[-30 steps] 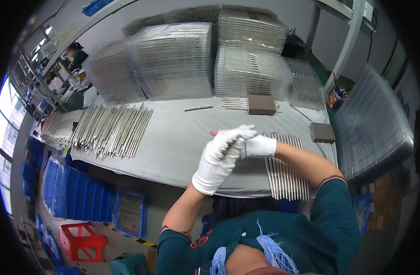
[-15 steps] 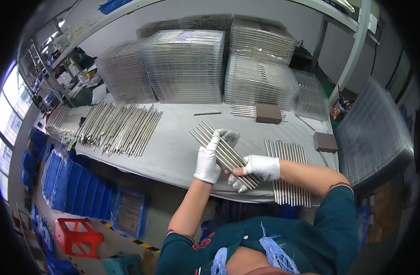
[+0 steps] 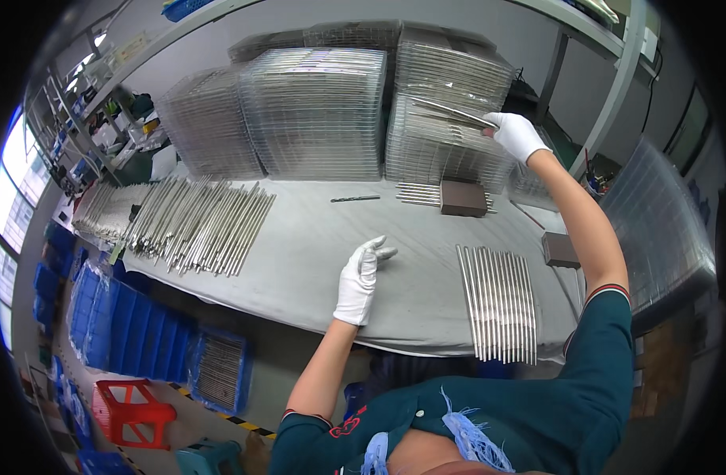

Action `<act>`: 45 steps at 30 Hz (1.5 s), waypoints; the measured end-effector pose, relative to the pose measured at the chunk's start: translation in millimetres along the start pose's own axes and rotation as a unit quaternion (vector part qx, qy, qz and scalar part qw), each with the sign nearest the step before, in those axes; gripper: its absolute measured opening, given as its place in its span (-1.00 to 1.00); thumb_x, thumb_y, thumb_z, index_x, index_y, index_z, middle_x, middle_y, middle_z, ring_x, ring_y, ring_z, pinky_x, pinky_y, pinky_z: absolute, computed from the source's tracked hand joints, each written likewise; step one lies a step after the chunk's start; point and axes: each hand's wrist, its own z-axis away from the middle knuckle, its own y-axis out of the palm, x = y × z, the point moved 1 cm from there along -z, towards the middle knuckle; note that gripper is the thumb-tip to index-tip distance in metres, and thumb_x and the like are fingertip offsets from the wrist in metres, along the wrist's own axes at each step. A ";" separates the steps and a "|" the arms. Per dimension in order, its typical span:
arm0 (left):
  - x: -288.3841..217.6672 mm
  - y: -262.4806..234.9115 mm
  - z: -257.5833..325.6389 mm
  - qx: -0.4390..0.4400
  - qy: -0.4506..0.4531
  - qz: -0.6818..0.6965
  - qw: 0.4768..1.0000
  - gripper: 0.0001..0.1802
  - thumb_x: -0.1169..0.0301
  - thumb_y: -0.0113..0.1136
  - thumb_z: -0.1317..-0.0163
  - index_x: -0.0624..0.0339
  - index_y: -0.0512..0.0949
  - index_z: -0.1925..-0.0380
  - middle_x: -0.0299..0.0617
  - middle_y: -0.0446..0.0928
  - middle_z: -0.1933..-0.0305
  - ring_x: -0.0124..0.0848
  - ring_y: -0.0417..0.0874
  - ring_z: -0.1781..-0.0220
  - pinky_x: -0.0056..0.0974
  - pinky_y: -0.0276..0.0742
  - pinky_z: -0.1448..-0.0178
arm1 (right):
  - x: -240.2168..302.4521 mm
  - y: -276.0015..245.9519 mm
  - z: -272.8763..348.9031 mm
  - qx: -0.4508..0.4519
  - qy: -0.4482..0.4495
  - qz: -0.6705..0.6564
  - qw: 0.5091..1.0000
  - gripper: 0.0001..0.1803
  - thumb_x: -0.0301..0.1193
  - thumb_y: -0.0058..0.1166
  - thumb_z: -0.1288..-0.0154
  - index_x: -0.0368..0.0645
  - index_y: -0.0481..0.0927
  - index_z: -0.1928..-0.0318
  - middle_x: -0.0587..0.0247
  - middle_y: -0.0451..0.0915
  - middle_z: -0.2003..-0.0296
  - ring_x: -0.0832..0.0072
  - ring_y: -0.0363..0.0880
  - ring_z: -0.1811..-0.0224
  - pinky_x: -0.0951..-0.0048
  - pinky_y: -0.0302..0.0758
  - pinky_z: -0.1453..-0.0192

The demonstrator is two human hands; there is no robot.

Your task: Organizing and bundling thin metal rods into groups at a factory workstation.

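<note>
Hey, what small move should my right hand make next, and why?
Probably ease the metal rods onto the clear tray stack beside them: your right hand holds them by one end, raised at that stack, and your left hand looks empty, too far off to steady them.

And I've got a white glove [image 3: 351, 301] on the left hand [image 3: 361, 273], greyish about the fingers, and its white twin on the right hand [image 3: 520, 136]! Both end at the wrist, forearms [image 3: 323, 368] bare. Up I go to short sleeves [image 3: 608, 317], dark green, hems striped red and white! Now the shirt [image 3: 529, 412]: same green, small pale button [image 3: 420, 413], curling red emblem [image 3: 349, 425] on the left, pale blue frayed fringes [image 3: 475, 439] down the front!
</note>
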 end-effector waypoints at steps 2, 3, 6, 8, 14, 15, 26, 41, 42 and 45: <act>0.8 -2.2 -0.6 -0.018 0.016 -0.006 1.000 -0.46 0.03 -0.22 -0.37 0.28 0.39 -0.05 -0.07 0.58 0.16 -0.37 0.56 0.05 -0.29 0.37 -0.14 | -1.5 3.6 -6.3 -0.001 -0.014 0.023 1.000 -0.64 -0.27 0.08 -0.14 -0.11 0.56 0.05 -0.04 0.58 0.22 0.10 0.54 0.14 0.24 0.46 0.03; 0.1 -2.4 -0.7 -0.027 0.009 -0.003 1.000 -0.46 0.03 -0.23 -0.37 0.29 0.40 -0.04 -0.07 0.58 0.17 -0.38 0.56 0.06 -0.29 0.37 -0.13 | -0.8 5.8 -9.5 0.016 -0.015 0.034 0.999 -0.64 -0.26 0.08 -0.14 -0.11 0.55 0.05 -0.03 0.58 0.21 0.10 0.54 0.13 0.24 0.45 0.03; -0.4 -1.7 -0.2 -0.034 -0.003 -0.004 0.999 -0.45 0.03 -0.23 -0.37 0.29 0.40 -0.04 -0.07 0.58 0.17 -0.38 0.57 0.07 -0.29 0.38 -0.11 | -0.9 14.6 -13.6 0.036 -0.019 0.042 0.998 -0.64 -0.26 0.07 -0.15 -0.10 0.56 0.05 -0.01 0.58 0.20 0.10 0.54 0.13 0.24 0.45 0.01; -1.2 -1.3 0.1 -0.034 -0.006 -0.010 0.999 -0.45 0.03 -0.24 -0.37 0.29 0.40 -0.04 -0.07 0.58 0.17 -0.38 0.57 0.08 -0.30 0.38 -0.11 | 0.9 18.1 -16.2 0.040 -0.024 0.038 0.998 -0.64 -0.26 0.07 -0.15 -0.10 0.56 0.05 -0.01 0.58 0.19 0.10 0.54 0.13 0.24 0.45 0.00; -1.8 -0.3 0.0 -0.035 -0.008 -0.010 0.999 -0.46 0.04 -0.25 -0.38 0.30 0.40 -0.03 -0.07 0.58 0.18 -0.38 0.58 0.10 -0.30 0.41 -0.09 | -2.0 25.5 -25.6 0.044 -0.006 -0.001 0.999 -0.61 -0.26 0.15 -0.10 -0.14 0.56 0.06 -0.03 0.57 0.19 0.09 0.53 0.11 0.29 0.44 0.00; -1.6 -0.3 0.5 -0.032 -0.008 -0.008 0.999 -0.46 0.04 -0.25 -0.38 0.30 0.40 -0.03 -0.07 0.58 0.19 -0.38 0.58 0.10 -0.30 0.41 -0.09 | -1.6 25.5 -26.3 0.052 0.003 0.001 0.999 -0.59 -0.22 0.14 -0.11 -0.12 0.56 0.04 -0.02 0.57 0.17 0.10 0.53 0.11 0.28 0.43 -0.02; -0.6 -0.4 0.7 -0.018 -0.007 -0.018 1.000 -0.44 0.03 -0.25 -0.37 0.31 0.40 -0.03 -0.06 0.58 0.18 -0.38 0.58 0.11 -0.30 0.43 -0.06 | -7.4 27.8 -42.3 0.093 0.036 0.000 0.995 -0.57 -0.14 0.13 -0.08 0.02 0.57 0.02 0.04 0.57 0.14 0.13 0.53 0.08 0.29 0.42 -0.04; -1.3 -0.6 -0.1 -0.014 -0.013 -0.023 1.000 -0.40 -0.01 -0.24 -0.35 0.33 0.39 -0.04 -0.04 0.57 0.17 -0.34 0.58 0.09 -0.28 0.43 -0.08 | -21.0 47.2 -68.1 0.102 0.045 0.023 0.993 -0.59 -0.16 0.15 -0.07 0.02 0.58 0.04 0.12 0.58 0.12 0.19 0.53 0.06 0.30 0.43 -0.04; -1.5 -0.1 0.7 -0.015 -0.016 -0.021 1.000 -0.40 -0.01 -0.24 -0.35 0.33 0.39 -0.04 -0.04 0.57 0.17 -0.34 0.58 0.09 -0.28 0.43 -0.08 | -20.1 46.3 -66.1 0.103 0.046 0.022 0.993 -0.59 -0.16 0.15 -0.07 0.02 0.58 0.04 0.12 0.58 0.12 0.19 0.53 0.06 0.30 0.43 -0.04; -3.3 2.3 2.3 -0.017 -0.019 -0.016 1.000 -0.41 0.00 -0.25 -0.36 0.34 0.39 -0.04 -0.04 0.57 0.17 -0.33 0.58 0.10 -0.27 0.44 -0.08 | -14.4 34.4 -58.3 0.051 0.040 0.108 0.992 -0.46 -0.14 0.13 -0.10 0.04 0.44 -0.12 0.14 0.52 0.01 0.21 0.51 0.02 0.28 0.44 -0.05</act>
